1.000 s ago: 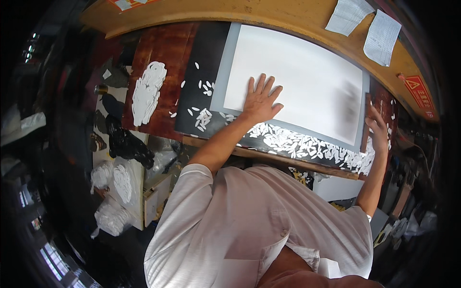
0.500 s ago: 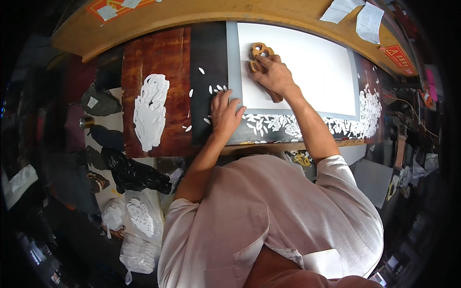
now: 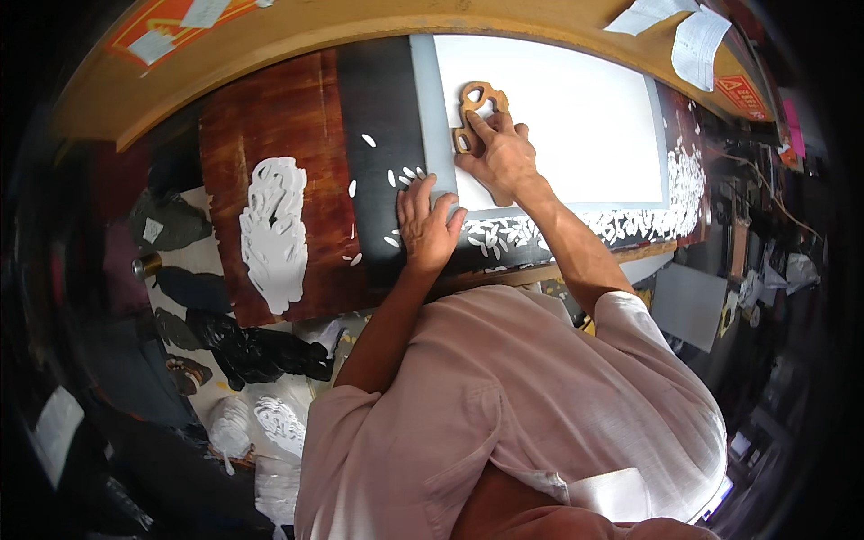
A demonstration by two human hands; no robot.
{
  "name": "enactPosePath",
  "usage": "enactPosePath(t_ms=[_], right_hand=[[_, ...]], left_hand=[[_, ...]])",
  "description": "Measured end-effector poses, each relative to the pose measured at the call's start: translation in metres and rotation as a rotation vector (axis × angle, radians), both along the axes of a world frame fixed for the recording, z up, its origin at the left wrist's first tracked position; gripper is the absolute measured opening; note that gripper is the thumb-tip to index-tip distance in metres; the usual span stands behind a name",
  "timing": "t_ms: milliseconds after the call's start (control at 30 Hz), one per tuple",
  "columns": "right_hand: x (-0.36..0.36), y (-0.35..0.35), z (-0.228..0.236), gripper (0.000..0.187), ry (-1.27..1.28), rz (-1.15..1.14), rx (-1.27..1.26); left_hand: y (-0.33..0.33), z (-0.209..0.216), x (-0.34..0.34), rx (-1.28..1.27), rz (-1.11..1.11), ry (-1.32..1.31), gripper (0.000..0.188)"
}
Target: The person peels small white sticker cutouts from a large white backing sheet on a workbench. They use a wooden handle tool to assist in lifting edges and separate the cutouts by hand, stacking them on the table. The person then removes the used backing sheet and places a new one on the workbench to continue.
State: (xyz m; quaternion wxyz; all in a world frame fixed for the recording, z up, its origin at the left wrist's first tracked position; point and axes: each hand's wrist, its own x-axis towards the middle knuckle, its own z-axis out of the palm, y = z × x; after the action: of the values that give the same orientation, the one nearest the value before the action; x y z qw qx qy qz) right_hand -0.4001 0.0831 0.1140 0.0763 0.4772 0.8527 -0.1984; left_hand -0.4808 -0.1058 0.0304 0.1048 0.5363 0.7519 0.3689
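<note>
My right hand (image 3: pixel 504 162) grips a brown cutting die (image 3: pixel 475 97) with curved walls and open cells. The die rests near the left edge of a white sheet (image 3: pixel 576 117), and its near end is hidden under the hand and wrist. Fingers apart, my left hand (image 3: pixel 429 220) lies palm down at the sheet's near left corner, over a grey board (image 3: pixel 430 117) beneath the sheet. Small white petal-shaped pieces (image 3: pixel 409 173) lie by its fingertips.
Many more petal pieces (image 3: pixel 630 223) line the board's near and right edges. Left, a stack of white cut-out shapes (image 3: pixel 274 243) sits on a red-brown board (image 3: pixel 306 108). A yellow machine beam (image 3: pixel 360 25) spans the far side. A black plastic bag (image 3: pixel 256 346) lies lower left.
The view has tilted slightly. My right hand has shifted its hold on the die, which now sits at a different angle. My left hand stays flat near the sheet's corner.
</note>
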Motion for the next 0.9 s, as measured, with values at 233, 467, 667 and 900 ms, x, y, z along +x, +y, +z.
enactPosePath(t_ms=[233, 467, 667, 900], right_hand=[[0.006, 0.000, 0.005, 0.076, -0.020, 0.017, -0.015], [0.071, 0.003, 0.003, 0.064, 0.314, -0.080, 0.079], [0.173, -0.039, 0.000, 0.042, 0.606, -0.328, -0.189], [0.102, -0.084, 0.061, 0.039, 1.169, -0.082, -0.558]], left_hand=[[0.001, 0.004, -0.002, 0.057, -0.016, -0.006, 0.031], [-0.028, 0.012, -0.002, -0.014, -0.098, -0.026, 0.024], [-0.059, 0.029, 0.030, 0.018, -0.182, -0.151, 0.013], [-0.068, 0.010, 0.062, 0.003, -0.126, 0.017, 0.018]])
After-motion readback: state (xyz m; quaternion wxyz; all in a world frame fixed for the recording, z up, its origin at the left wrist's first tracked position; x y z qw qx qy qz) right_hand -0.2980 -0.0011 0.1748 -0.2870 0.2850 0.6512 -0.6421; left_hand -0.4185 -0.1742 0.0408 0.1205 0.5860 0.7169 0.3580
